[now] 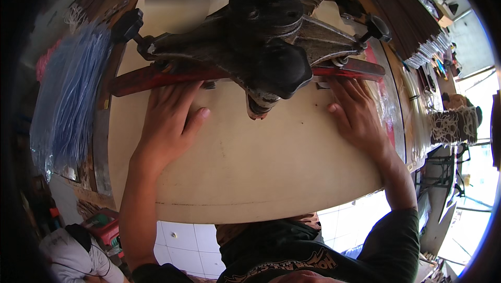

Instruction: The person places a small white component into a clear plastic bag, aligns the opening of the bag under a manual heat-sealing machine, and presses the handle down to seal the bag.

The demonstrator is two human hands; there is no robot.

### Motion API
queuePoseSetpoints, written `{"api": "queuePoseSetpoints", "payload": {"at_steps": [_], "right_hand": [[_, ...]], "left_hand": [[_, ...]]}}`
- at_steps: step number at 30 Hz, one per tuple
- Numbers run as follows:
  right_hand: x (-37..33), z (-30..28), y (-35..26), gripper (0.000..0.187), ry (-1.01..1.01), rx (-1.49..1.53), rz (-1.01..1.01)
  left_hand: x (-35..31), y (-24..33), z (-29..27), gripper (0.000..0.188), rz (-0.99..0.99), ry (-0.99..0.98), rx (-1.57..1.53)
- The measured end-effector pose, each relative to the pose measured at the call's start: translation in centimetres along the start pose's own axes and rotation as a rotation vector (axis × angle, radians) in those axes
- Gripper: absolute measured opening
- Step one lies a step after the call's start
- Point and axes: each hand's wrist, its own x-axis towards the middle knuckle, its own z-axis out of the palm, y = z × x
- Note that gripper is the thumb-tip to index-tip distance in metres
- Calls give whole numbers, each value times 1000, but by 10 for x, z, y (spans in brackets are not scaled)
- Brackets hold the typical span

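My left hand (171, 118) lies on a large cream board (250, 178), fingers stretched forward and thumb apart. On the board's right side rests my right hand (359, 116), also flat with its fingers extended. Both sets of fingertips reach a long red bar (177, 78) that crosses over the board, and it partly hides them. Above the bar stands a dark metal machine head (271, 48) with a central stem pointing down between my hands. Small dark pieces (209, 85) show by the bar near my left fingers; their kind cannot be made out.
Bundled clear bluish plastic strips (70, 100) hang at the left. Black knobs (127, 26) stick out from the machine's sides. Stacked brown strips (402, 16) lie at the far right, with pale tubing (416, 110) nearer. Another person (78, 254) is at the lower left by a red container (102, 223).
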Motion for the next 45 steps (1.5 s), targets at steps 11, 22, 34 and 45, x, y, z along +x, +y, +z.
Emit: {"api": "queuePoseSetpoints", "payload": {"at_steps": [11,22,34,45], "right_hand": [[0,2,2,54,13,63,4],[-4,2,4,56,-6,81,10],[-1,4,2,55,0,58,-1],[1,4,1,55,-1,86,1]], "left_hand": [[0,1,0,57,-30,-35,4],[-2,0,2,56,-37,-54,32],[1,2,-3,48,-5,-27,-29],[-5,0,-2,53,-56,-61,-24]]}}
